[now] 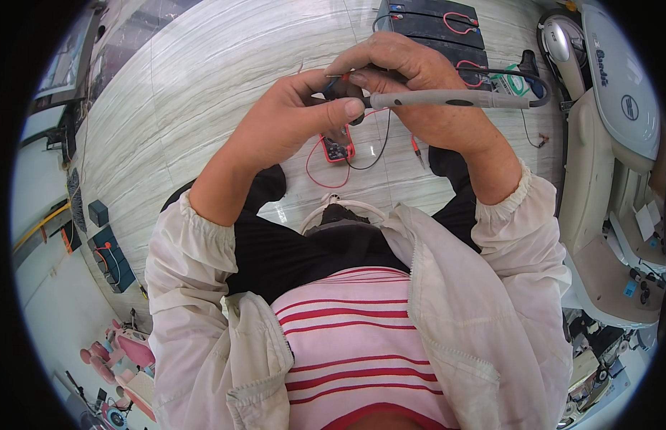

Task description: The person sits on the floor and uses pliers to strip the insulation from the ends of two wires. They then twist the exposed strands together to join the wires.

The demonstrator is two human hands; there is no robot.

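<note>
My left hand (279, 122) is closed, its thumb laid along the black end of a grey tubular handle (447, 98). The handle stretches rightward across my right wrist, and a black cable (537, 77) loops from its far end. My right hand (397, 61) is also closed, fingertips meeting my left fingers around small thin wires (340, 76) with red and blue bits; my fingers partly hide them. Below my hands, a red-edged multimeter (338, 145) lies on the floor with red and black leads. A red test probe (417, 147) rests to its right.
Black batteries (437, 32) with red leads sit at the far right. A pale scooter (612, 93) stands along the right side. Another dark battery (112, 259) lies at the left, near a small box (98, 213). Pink vehicles (125, 351) stand at lower left.
</note>
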